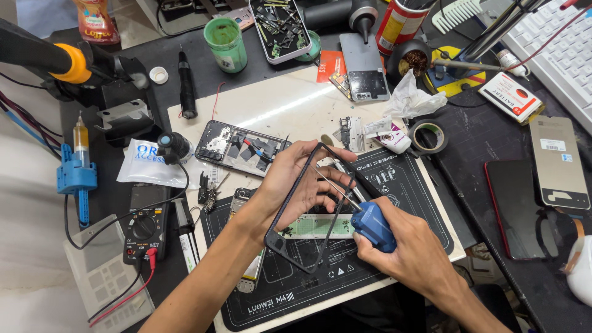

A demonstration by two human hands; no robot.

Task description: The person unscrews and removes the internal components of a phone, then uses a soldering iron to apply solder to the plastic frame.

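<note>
My left hand holds a thin black phone frame tilted above a black repair mat. My right hand grips a blue-handled tool whose thin metal shaft points up-left across the frame toward my left fingers. An opened phone body with exposed parts lies on the cream board beyond my left hand. A second phone part lies partly hidden under my left forearm.
A black multimeter with red lead sits at left, a blue syringe holder further left. A tape roll, a dark phone and a grey back cover lie at right. A green cup and a parts tray stand behind.
</note>
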